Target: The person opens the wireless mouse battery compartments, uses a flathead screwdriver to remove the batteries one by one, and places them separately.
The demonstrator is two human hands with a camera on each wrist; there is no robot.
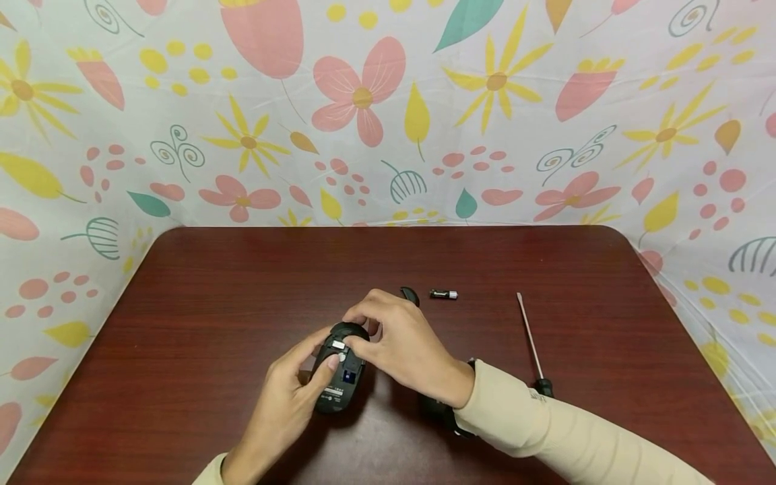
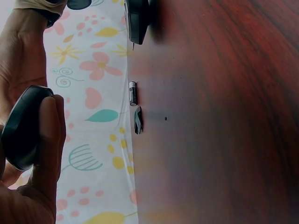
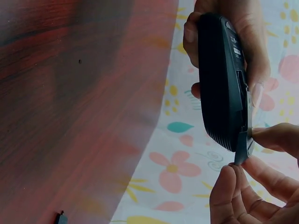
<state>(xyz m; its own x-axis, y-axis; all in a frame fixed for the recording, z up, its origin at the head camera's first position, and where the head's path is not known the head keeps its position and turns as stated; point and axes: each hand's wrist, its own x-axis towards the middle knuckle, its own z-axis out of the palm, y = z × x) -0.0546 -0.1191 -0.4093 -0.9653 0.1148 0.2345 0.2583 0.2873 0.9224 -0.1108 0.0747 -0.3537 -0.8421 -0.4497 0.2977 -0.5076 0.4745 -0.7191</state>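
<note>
Just above the surface [image 1: 200, 310], held up between a person's two hands, I observed a black computer mouse [image 1: 333, 401] with its underside turned up. All positions below were taken from that mouse, as the person faced it.

The left hand [image 1: 285, 387] was clamped along the left flank of the mouse, its thumb laid over the underside. The right hand [image 1: 403, 340] worked at the far end, thumb and fingers pinching a thin dark flap [image 3: 241, 148] there. Whether this flap was joined to the mouse could not be determined. The two hands were close together, both occupied. A small white patch [image 1: 338, 345] showed on the underside near the right thumb.

Beyond the mouse and to its right lay a curved black piece [image 1: 409, 296]; just beside that, farther right, a battery [image 1: 444, 294] lay on its side. Well to the right of the mouse lay a screwdriver [image 1: 530, 333], shaft pointing away, its dark handle partly covered by the beige sleeve [image 1: 558, 424]. A black object [image 1: 435, 408], nearer to the mouse on the same side, was mostly hidden by the right forearm and could not be identified. Behind everything hung a flower-printed cloth [image 1: 364, 175].
</note>
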